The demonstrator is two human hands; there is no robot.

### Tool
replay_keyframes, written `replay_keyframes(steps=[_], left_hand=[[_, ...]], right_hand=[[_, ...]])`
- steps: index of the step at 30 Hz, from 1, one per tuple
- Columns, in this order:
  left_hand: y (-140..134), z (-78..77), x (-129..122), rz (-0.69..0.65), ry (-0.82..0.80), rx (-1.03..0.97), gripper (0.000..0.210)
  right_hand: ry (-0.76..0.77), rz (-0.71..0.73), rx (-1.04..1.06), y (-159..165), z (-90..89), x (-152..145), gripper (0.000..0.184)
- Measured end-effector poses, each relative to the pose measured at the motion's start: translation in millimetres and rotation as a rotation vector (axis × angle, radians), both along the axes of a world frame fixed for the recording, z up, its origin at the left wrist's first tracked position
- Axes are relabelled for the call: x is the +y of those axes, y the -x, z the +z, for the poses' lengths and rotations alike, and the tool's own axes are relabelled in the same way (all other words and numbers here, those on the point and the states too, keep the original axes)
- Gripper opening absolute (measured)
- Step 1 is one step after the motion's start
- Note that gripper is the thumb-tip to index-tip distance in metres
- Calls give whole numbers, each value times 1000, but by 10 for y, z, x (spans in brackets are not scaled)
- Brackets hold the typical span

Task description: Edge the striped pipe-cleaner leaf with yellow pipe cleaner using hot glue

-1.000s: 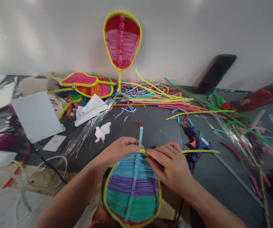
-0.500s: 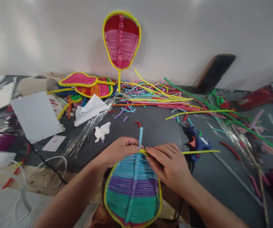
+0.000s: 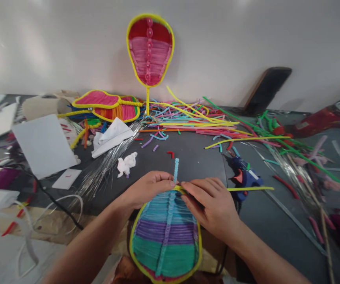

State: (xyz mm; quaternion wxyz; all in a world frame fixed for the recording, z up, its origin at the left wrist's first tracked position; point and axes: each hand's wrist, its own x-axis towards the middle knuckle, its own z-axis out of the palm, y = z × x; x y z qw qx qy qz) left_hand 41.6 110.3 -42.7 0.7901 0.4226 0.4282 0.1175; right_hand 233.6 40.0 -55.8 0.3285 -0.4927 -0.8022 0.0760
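Observation:
A fan-shaped pipe-cleaner piece [image 3: 165, 236] in blue, purple and green, edged in yellow, hangs below my hands near the table's front edge. A twisted light-blue stem [image 3: 176, 170] runs down its middle and sticks up past the narrow end. My left hand [image 3: 154, 187] pinches that narrow end beside the stem. Close on its right, my right hand [image 3: 211, 203] is closed on a yellow pipe cleaner [image 3: 253, 189], which lies across the top of the piece and pokes out to the right. Some of its fingertips are hidden.
A finished-looking pink fan [image 3: 150, 51] stands against the wall. Before it lies a heap of pipe cleaners [image 3: 193, 116]. A blue glue gun [image 3: 247, 175] rests right of my hands, a phone [image 3: 266, 90] leans behind, and crumpled tissue [image 3: 126, 163] and white card [image 3: 44, 146] lie left.
Both hands keep their hold in nearly the same place. The camera view has shifted very slightly; the fingers barely move.

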Motion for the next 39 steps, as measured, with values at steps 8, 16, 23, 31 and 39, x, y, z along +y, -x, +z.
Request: replay_keyframes(steps=[8,16,23,31,39], left_hand=[[-18,-38,-19,27,-67,78,15],[-33,5,19,204,-17,35,15],[-43,-7,7,291,-14,1,17],[-85,51,-3,316,11,3,21],[-31,7,11,309,-28,-49,26]], right_hand=[[-47,-39,-38,28,-7,5,17],[-94,-128,-46,18,8,-23,16],[-102,-126,-35,29,-26,-21,17],[-75,-106,31,9,-111,-13,19],[-86,-95,45,0,-116,-7,21]])
